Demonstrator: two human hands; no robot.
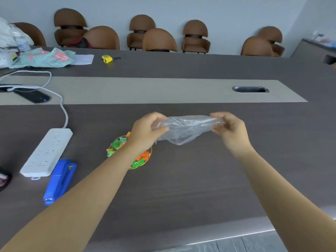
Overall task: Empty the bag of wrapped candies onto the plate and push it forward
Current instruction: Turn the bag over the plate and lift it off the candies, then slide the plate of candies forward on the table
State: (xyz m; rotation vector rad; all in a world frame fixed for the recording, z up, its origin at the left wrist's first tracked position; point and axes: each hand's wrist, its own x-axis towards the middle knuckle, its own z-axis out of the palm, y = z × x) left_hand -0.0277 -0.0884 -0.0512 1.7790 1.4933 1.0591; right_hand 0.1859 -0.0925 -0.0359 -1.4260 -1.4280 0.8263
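Observation:
A clear plastic bag point(183, 130) hangs stretched between my two hands above the dark table, and it looks empty. My left hand point(147, 130) grips its left end, my right hand point(230, 130) pinches its right end. Below my left wrist sits a small gold-rimmed plate point(141, 165) heaped with green and orange wrapped candies point(118, 145). My left forearm hides the plate's middle.
A white power strip point(46, 152) and a blue stapler point(60, 180) lie left of the plate. A phone point(33, 96) with a white cable sits at the far left, and a yellow tape measure point(107, 59) further back. A cable port point(250, 89) is set in the table's centre strip.

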